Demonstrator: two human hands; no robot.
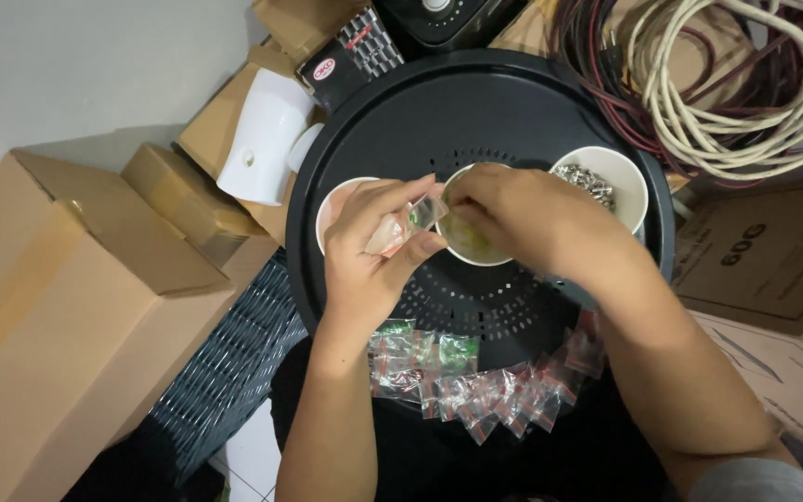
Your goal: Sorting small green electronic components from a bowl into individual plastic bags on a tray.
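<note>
Pinching clear plastic bag (pixel 417 217), left hand (pixel 374 256), right hand (pixel 504 209) in round white cup (pixel 472 249)

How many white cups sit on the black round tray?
3: a left cup partly behind the left hand, a middle cup under the right hand, and a right cup holding silvery pieces. None seem hidden.

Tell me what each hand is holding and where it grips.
The left hand pinches a small clear bag by its lower end. The right hand reaches into the middle white bowl; any held item is hidden.

Cluttered storeroom: cardboard boxes (pixel 67 307), coiled cables (pixel 727 84).
</note>
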